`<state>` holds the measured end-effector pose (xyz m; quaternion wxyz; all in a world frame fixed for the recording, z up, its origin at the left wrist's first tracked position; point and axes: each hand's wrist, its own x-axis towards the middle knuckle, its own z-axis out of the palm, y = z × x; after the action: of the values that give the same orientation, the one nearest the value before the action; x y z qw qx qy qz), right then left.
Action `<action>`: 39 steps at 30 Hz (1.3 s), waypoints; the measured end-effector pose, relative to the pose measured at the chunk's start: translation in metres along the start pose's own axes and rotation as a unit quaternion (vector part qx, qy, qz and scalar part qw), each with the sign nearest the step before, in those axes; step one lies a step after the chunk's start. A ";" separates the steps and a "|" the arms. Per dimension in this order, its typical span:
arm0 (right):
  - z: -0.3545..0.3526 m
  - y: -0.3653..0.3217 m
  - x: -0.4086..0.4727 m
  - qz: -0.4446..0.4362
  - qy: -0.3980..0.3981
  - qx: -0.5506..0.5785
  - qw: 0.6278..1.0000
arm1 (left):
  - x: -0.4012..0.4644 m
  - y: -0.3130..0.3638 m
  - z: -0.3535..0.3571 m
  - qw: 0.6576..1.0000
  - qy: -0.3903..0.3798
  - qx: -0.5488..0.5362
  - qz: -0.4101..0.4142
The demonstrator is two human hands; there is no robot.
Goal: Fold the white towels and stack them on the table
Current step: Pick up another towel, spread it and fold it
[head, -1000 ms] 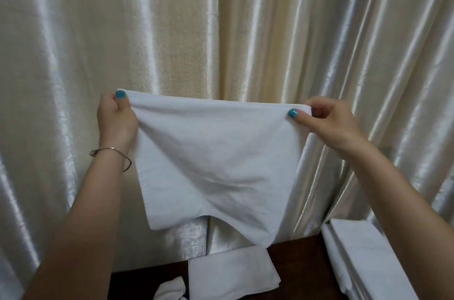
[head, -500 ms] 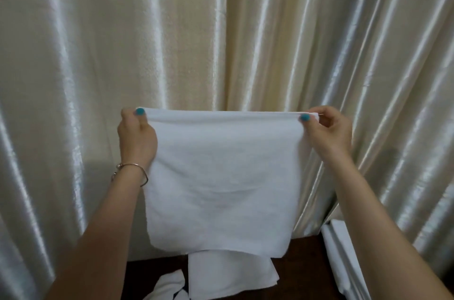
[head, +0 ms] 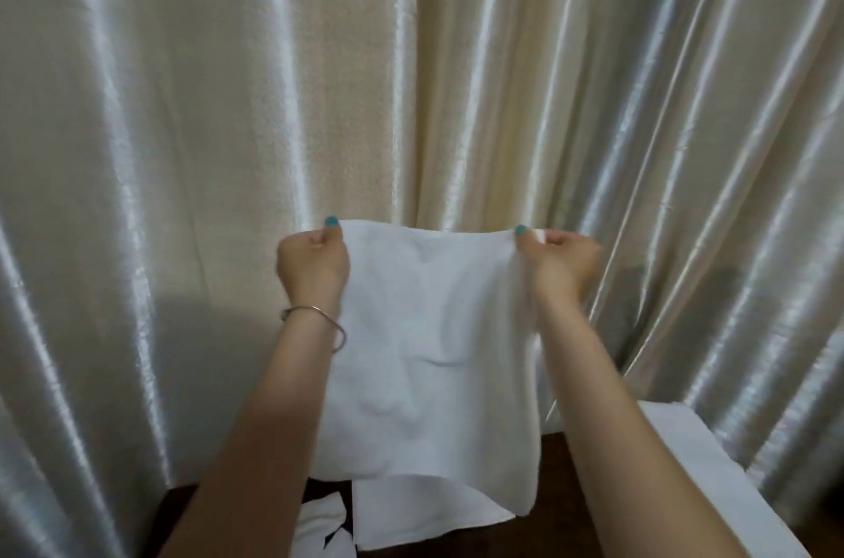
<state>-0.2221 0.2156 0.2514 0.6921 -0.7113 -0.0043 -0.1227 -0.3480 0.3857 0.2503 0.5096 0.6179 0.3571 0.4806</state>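
I see a dark brown wooden table [head: 555, 484] low in my view. A flat folded white towel [head: 411, 516] lies on it near the middle, a crumpled white cloth [head: 319, 528] just beside it on the left, and a stack of folded white towels [head: 703, 480] on the right.

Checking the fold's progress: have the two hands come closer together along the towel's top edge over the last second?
Yes. The left hand and right hand pinch the towel closer together, spanning fewer curtain folds.
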 end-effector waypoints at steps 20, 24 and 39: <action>0.029 -0.001 -0.093 -0.088 -0.149 0.140 0.975 | -0.073 -0.006 0.040 0.980 -0.107 -0.164 0.026; 0.026 0.002 -0.099 -0.063 -0.267 0.147 0.950 | -0.071 -0.006 0.035 0.978 -0.118 -0.169 0.015; -0.031 -0.011 -0.037 -0.266 -0.228 0.109 0.930 | -0.033 0.006 0.001 0.978 -0.082 -0.174 0.075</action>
<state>-0.2652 0.1919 0.2562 0.6879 -0.6127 -0.3646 -0.1360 -0.3566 0.3527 0.2487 0.5995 0.5820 0.1777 0.5199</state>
